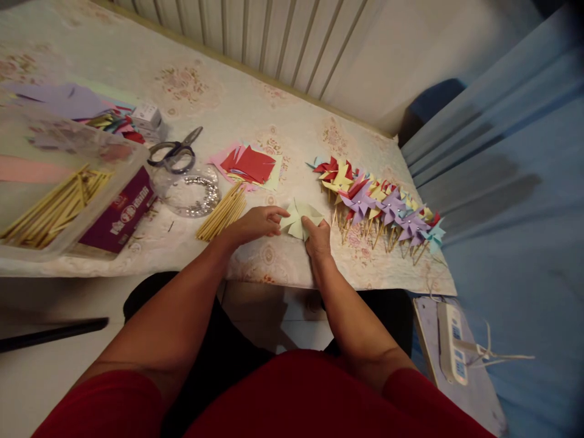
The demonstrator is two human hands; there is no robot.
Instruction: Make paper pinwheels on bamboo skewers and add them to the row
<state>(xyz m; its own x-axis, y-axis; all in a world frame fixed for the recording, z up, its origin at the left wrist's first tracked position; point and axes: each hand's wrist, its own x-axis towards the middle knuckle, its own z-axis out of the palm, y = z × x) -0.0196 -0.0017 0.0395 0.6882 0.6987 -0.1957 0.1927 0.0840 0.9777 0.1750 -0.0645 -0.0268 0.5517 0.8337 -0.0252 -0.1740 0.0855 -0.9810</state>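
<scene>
Presently both hands work on a pale green pinwheel (298, 220) lying flat near the front edge of the table (255, 109). The left hand (260, 224) pinches its left folds; the right hand (318, 238) presses a finger on it, grip not discernible. No stick is fitted. Judged well advanced: a long row of finished pinwheels (378, 204) lies alongside, while loose sticks (222, 213) and paper squares (249, 164) lie unused
</scene>
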